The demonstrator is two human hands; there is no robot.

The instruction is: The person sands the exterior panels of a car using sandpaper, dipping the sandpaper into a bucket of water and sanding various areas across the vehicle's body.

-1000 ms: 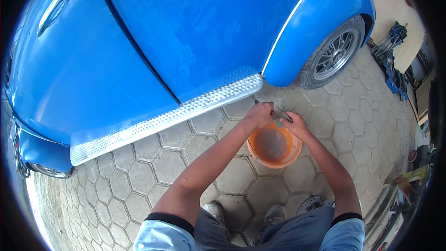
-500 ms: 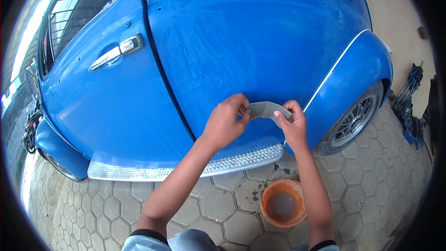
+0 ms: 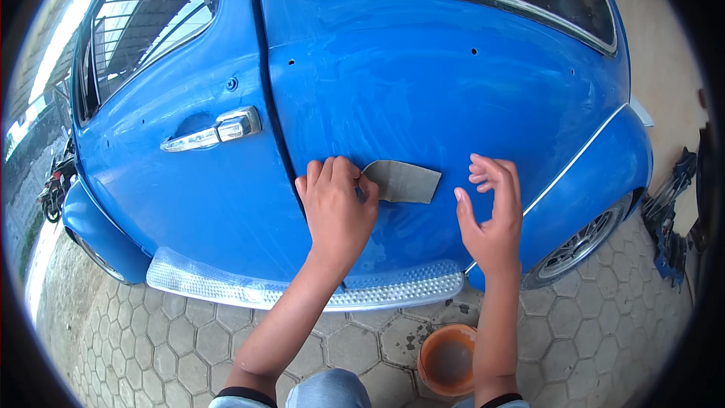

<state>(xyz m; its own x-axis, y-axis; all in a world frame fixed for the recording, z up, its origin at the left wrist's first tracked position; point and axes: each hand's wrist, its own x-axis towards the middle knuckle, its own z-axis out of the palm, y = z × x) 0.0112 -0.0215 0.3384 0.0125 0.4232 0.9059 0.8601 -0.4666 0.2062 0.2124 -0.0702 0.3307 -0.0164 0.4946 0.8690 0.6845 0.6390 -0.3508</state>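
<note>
A grey strip of sandpaper (image 3: 408, 183) is pinched at its left end by my left hand (image 3: 337, 204), its free end pointing right. Just behind the sheet is the blue car's (image 3: 438, 117) side panel, marked with pale, streaky smears; whether the sheet touches the paint I cannot tell. My right hand (image 3: 495, 215) is off the sheet, empty, thumb and fingers apart, in front of the panel near the rear fender.
An orange bucket (image 3: 430, 369) of cloudy water stands on the hexagonal paving by my right forearm. A silver running board (image 3: 302, 293) juts out below the door. The chrome door handle (image 3: 215, 131) is at left. Dark, blue-edged scraps (image 3: 672, 219) lean against the right wall.
My right hand has let go of the sandpaper and opened. The left hand has moved left with the sheet, which has straightened from its bend. The view has tilted up.
</note>
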